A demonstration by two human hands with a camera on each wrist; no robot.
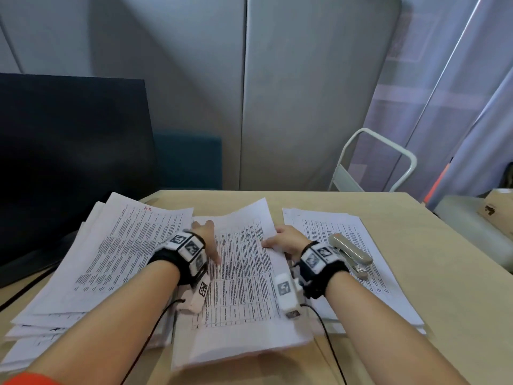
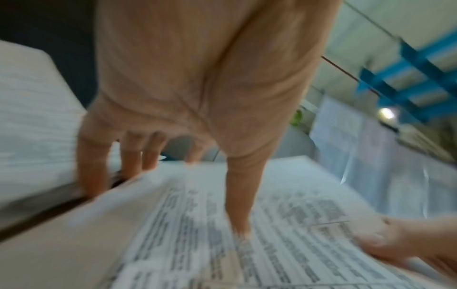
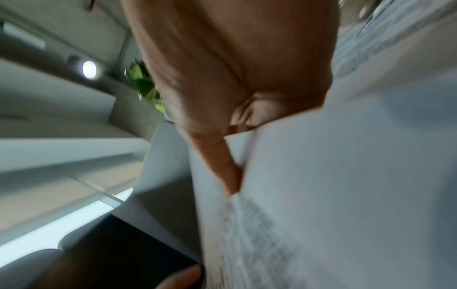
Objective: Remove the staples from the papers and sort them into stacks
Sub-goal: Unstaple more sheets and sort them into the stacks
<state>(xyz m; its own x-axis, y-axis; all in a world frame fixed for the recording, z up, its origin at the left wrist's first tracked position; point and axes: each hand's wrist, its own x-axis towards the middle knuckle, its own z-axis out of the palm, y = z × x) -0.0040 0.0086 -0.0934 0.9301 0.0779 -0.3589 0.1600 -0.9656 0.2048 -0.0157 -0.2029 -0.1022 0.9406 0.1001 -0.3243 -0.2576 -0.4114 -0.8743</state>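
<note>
A set of printed sheets [image 1: 241, 287] lies in the middle of the table, lifted a little at its far end. My left hand [image 1: 208, 241] grips its left edge: in the left wrist view the thumb [image 2: 239, 205] presses on the printed face [image 2: 309, 224] and the fingers [image 2: 131, 162] reach down past the edge. My right hand [image 1: 280, 240] pinches the right edge, with the thumb [image 3: 222, 166] on top of the sheet [image 3: 346, 195]. A fanned stack of papers [image 1: 116, 245] lies at the left. Another stack [image 1: 394, 295] lies at the right. No staple shows.
A grey stapler [image 1: 351, 252] lies on the right stack. A dark monitor [image 1: 69, 162] stands at the back left. Behind the wooden table [image 1: 433, 273] stand a white metal frame [image 1: 374, 162] and a grey partition. A cardboard box [image 1: 497, 209] sits off the right edge.
</note>
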